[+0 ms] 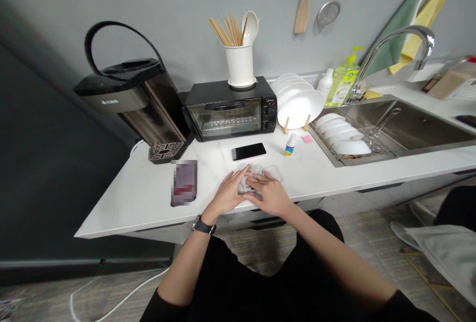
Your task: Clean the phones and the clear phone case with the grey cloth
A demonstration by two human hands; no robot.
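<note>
Both my hands rest together on the white counter (pixel 141 188) near its front edge. My left hand (pixel 227 194), with a black watch on the wrist, and my right hand (pixel 270 194) pinch a small clear, crumpled plastic item (pixel 256 173) between them. A flat clear piece (pixel 275 172) lies just beyond my right fingers. What the plastic item is I cannot make out. A black phone (pixel 248 151) lies face up a little behind my hands.
A blurred dark pouch (pixel 184 182) lies to the left. At the back stand a kettle dispenser (pixel 130 99), a toaster oven (pixel 232 109) with a utensil cup, and plates (pixel 299 101). A small bottle (pixel 290 144), sink (pixel 405 126) with bowls, and tap (pixel 401 39) are at right.
</note>
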